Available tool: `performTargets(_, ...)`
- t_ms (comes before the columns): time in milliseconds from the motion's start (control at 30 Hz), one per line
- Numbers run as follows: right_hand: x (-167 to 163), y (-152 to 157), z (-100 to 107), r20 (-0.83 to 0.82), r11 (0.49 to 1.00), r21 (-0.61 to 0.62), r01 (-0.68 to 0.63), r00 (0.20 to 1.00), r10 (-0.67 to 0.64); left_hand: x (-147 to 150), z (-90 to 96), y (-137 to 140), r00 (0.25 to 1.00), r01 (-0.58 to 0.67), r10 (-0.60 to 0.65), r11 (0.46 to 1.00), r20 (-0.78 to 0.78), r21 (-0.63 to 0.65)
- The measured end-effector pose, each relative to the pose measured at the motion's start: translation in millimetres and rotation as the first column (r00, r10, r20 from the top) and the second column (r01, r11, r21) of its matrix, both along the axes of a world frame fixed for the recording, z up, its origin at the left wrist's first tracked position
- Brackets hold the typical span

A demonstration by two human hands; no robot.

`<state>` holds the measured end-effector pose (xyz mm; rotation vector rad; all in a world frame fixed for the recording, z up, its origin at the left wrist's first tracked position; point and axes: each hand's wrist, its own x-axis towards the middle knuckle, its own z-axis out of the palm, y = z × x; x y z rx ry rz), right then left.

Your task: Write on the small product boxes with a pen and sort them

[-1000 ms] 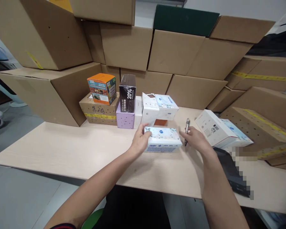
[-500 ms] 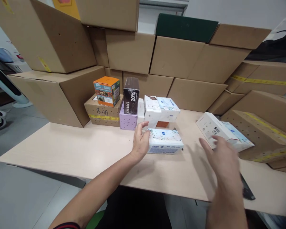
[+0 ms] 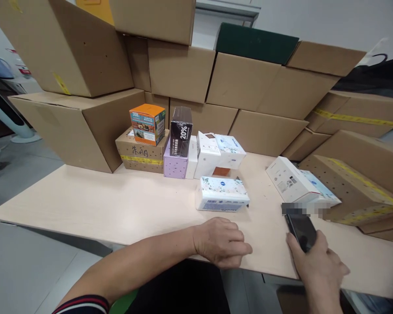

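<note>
At the right of the table, my right hand (image 3: 324,266) grips a black phone (image 3: 301,231) between thumb and fingers; a pixelated patch covers the phone's far end. My left hand (image 3: 221,242) rests at the table's front edge in a loose fist, with nothing seen in it. Just beyond it lies a pack of tissues (image 3: 223,192) with a leaf-and-flower print, which no hand touches. A white box (image 3: 290,179) leans on another tissue pack (image 3: 322,185), beyond the phone.
Behind the tissue pack stand a lilac box (image 3: 175,165), a dark box (image 3: 181,133) on top of it, white boxes (image 3: 207,155) and another tissue pack (image 3: 231,150). An orange box (image 3: 147,124) sits on a small carton (image 3: 140,152). Large cartons (image 3: 244,83) wall the back and sides.
My left hand has left the tissue pack, moved down and right, and closed. My right hand has moved lower and taken hold of the phone, which lay at the table's right.
</note>
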<state>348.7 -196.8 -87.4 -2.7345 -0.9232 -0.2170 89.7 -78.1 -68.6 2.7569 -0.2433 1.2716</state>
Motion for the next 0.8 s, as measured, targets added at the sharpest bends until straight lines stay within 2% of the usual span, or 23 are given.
performTargets(33,-4.1,1.1,-0.3,0.013,0.998,0.054,-0.020,1.000,0.020,0.7,-1.9,-0.9,0.997,-0.013,0.008,0.998,-0.073,-0.055)
performTargets(100,-12.2,1.5,-0.2,0.024,0.981,0.173,-0.083,0.997,0.080,-1.0,-2.4,-3.6,0.984,-0.053,0.006,0.964,-0.177,-0.261)
performTargets(133,-17.0,1.0,0.5,0.024,0.964,0.236,-0.120,0.993,0.117,-2.7,-1.2,-5.8,0.980,-0.074,-0.007,0.915,-0.199,-0.396)
performTargets(167,-22.7,0.2,1.8,0.023,0.941,0.302,-0.152,0.988,0.152,-4.2,0.6,-8.5,0.979,-0.090,-0.024,0.841,-0.203,-0.534)
performTargets(267,-47.6,-2.0,8.4,0.021,0.848,0.497,-0.183,0.980,0.199,-3.8,6.8,-17.0,0.983,-0.106,-0.073,0.528,-0.169,-0.843)
performTargets(367,-79.8,-1.0,14.8,0.026,0.713,0.677,-0.183,0.974,0.225,6.5,10.8,-19.8,0.994,-0.063,-0.081,0.170,-0.077,-0.983)
performTargets(433,-100.8,2.2,16.5,0.050,0.588,0.773,-0.237,0.947,0.317,14.6,13.0,-17.4,0.995,0.040,-0.093,-0.071,0.046,-0.997)
performTargets(467,-110.2,4.4,16.7,0.073,0.529,0.803,-0.275,0.926,0.371,17.4,14.5,-15.3,0.986,0.109,-0.106,-0.170,0.128,-0.979)
performTargets(533,-126.9,9.0,16.9,0.138,0.452,0.812,-0.369,0.874,0.466,18.8,18.4,-10.9,0.944,0.241,-0.144,-0.313,0.297,-0.919)
performTargets(633,-146.8,14.2,20.0,0.252,0.432,0.749,-0.503,0.818,0.517,11.9,24.9,-5.7,0.869,0.371,-0.153,-0.427,0.470,-0.825)
performTargets(700,-157.0,15.5,24.5,0.311,0.449,0.706,-0.548,0.809,0.499,5.9,27.8,-4.2,0.862,0.372,-0.123,-0.506,0.492,-0.778)
performTargets(800,-166.9,14.9,31.8,0.334,0.499,0.677,-0.541,0.830,0.447,1.2,29.9,-3.9,0.882,0.330,-0.066,-0.621,0.466,-0.711)
